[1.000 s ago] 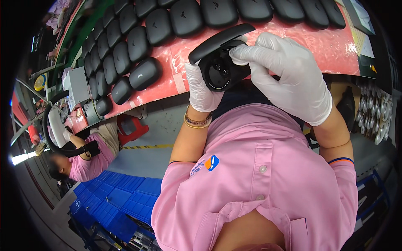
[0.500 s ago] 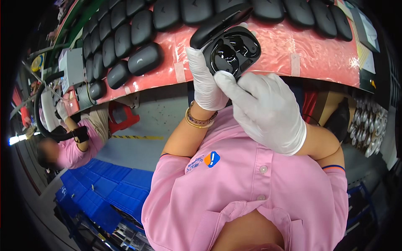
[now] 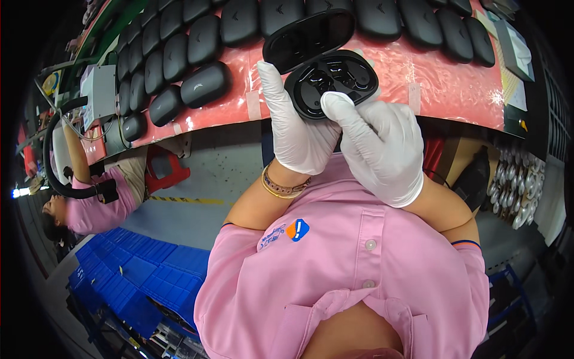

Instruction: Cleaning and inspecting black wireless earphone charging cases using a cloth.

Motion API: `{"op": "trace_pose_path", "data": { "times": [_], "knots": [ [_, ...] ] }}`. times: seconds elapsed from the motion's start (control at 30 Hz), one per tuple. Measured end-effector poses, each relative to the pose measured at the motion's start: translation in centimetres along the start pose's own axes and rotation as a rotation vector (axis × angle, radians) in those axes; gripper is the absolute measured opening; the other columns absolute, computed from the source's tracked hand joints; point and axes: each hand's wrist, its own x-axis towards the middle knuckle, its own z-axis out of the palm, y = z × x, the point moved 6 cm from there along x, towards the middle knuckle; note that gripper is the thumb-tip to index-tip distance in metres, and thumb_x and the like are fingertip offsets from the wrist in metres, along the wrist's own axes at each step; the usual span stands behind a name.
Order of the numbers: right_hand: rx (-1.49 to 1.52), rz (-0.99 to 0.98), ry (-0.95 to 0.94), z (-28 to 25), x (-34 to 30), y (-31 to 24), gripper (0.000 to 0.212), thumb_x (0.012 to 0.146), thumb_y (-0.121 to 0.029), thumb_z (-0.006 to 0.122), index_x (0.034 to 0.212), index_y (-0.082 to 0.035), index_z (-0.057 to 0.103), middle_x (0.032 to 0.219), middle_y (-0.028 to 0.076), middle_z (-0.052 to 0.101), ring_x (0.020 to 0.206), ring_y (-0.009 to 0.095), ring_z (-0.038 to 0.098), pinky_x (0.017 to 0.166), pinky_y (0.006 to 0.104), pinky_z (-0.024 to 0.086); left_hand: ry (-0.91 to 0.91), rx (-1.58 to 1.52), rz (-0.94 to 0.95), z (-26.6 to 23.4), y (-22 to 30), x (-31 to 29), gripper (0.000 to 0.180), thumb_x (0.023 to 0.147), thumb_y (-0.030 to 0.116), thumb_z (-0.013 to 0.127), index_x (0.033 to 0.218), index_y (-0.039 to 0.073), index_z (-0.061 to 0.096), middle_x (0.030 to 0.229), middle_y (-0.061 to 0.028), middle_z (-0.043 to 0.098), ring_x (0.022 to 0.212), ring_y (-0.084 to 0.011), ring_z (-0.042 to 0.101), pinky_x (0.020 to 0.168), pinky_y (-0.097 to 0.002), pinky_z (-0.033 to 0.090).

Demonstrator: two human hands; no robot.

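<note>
A black earbud case [image 3: 305,91] is tilted up over the near edge of the table, with its lid [image 3: 308,42] swung open. Glossy dark earbuds [image 3: 348,75] sit in its moulded hollows. White-gloved, my left hand [image 3: 302,128] cradles the case from the left and below, its thumb beside the hinge. My right hand [image 3: 382,140], also gloved, has its thumb over the near rim of the case and its other fingers curled in. What lies under the right fingertips is hidden.
Closed black cases [image 3: 206,85] stand in rows along the far side and left of the pink-covered table [image 3: 442,90]. A tissue box [image 3: 515,51] is at the far right. At left, another person [image 3: 101,200] works beside a grey box [image 3: 100,90]. Blue bins [image 3: 137,266] stand behind.
The case has tipped so its lid stands wider and its inside faces me more. My right hand has shifted slightly up along the near rim. The other person's arm has moved.
</note>
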Motion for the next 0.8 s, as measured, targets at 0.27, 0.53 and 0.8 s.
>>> {"op": "trace_pose_path", "data": {
  "times": [0.27,0.53,0.8],
  "knots": [
    [0.087,0.125,-0.162,-2.7,0.4,3.5,0.049,0.068,0.013,0.061,0.114,-0.006,0.064,0.072,0.006,0.052,0.063,0.02,0.05,0.059,0.0293,0.043,-0.164,-0.297,-0.259,1.4,0.3,-1.1,0.076,0.095,0.058,0.03,0.138,-0.004,0.029,0.133,-0.0318,0.04,0.121,-0.0499,0.041,0.1,-0.0578,0.04],
    [-0.031,-0.264,-0.427,-1.9,-0.5,5.7,0.045,0.069,-0.002,0.065,0.114,-0.007,0.064,0.076,0.003,0.053,0.068,0.019,0.052,0.065,0.0296,0.043,-0.212,-0.3,-0.562,1.2,-1.3,-2.4,0.068,0.096,0.054,0.029,0.142,0.004,0.027,0.136,-0.0274,0.04,0.119,-0.0578,0.038,0.096,-0.063,0.04],
    [-0.234,-0.524,-0.326,-3.0,0.0,6.2,0.052,0.065,-0.004,0.066,0.117,-0.01,0.063,0.074,0.001,0.048,0.064,0.017,0.047,0.062,0.0307,0.04,-0.135,-0.183,-0.796,0.7,-1.6,-4.1,0.063,0.094,0.055,0.038,0.135,0.007,0.039,0.128,-0.0187,0.051,0.107,-0.0426,0.056,0.089,-0.0591,0.048]
  ]
}}
